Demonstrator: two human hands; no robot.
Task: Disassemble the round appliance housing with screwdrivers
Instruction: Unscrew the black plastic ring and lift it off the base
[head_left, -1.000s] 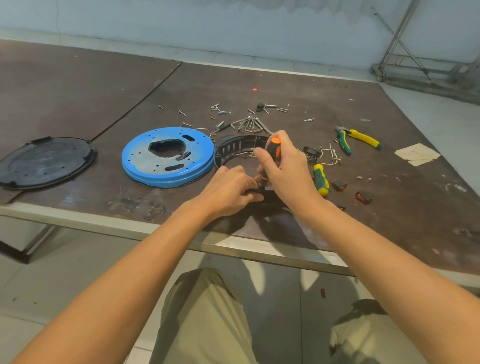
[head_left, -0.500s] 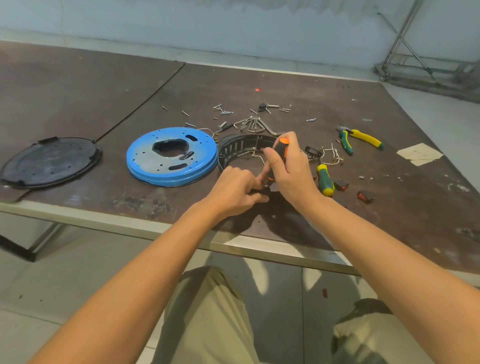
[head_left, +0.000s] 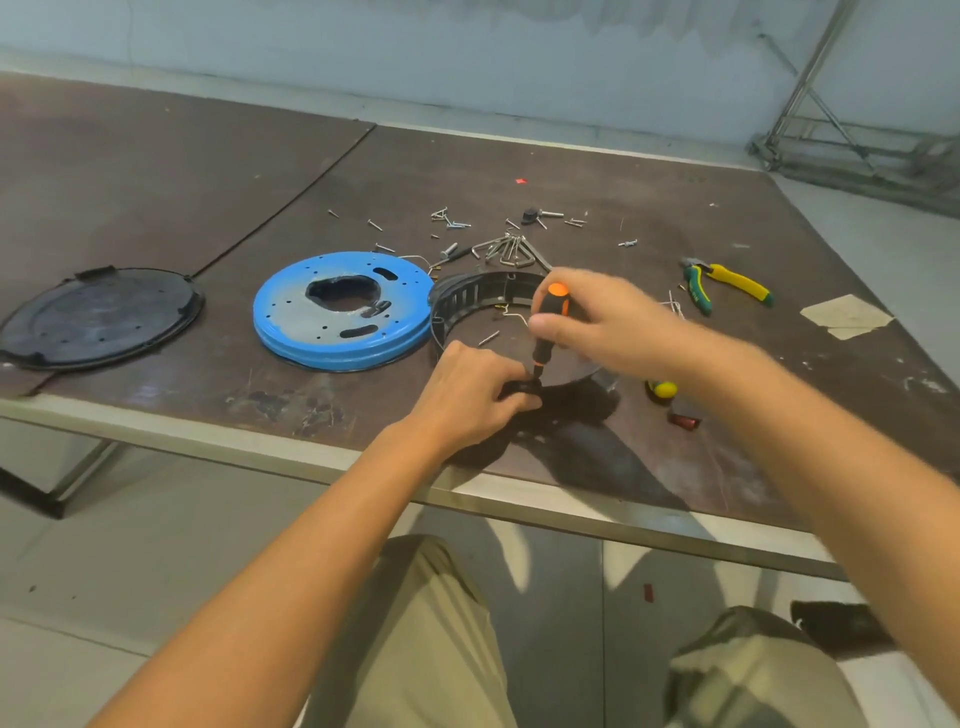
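Well to the left of the left hand (head_left: 467, 395) a black lid (head_left: 98, 317) lies flat on the table (head_left: 156, 182). Nearer, just left of that hand, is a blue disc (head_left: 343, 312), apparently a plate already taken off. The black ring housing (head_left: 483, 296) sits between and beyond the two hands, its slotted wall touching or nearly touching the disc.

The left hand has its fingers curled, pinching the near rim of the ring right where the tool tip lands. The orange-and-black screwdriver (head_left: 548, 327) stands nearly upright with its tip down at that spot. The right hand (head_left: 613, 322) holds the handle, its fingers wrapped round it below the orange cap. It is blurred, so the exact finger lie is hard to read.

A second ago the right hand covered most of the handle, and the tool leaned more. Now the cap and lower handle show clear and the hand has swung out to the right. I judge the tip is seated and a rim screw is being turned out.

Beyond the hands lie loose screws (head_left: 452, 223) and hex keys (head_left: 506, 252). Under the right wrist peeps the yellow end of a second screwdriver (head_left: 661, 388), more hidden than before. Further right are pliers (head_left: 727, 283).
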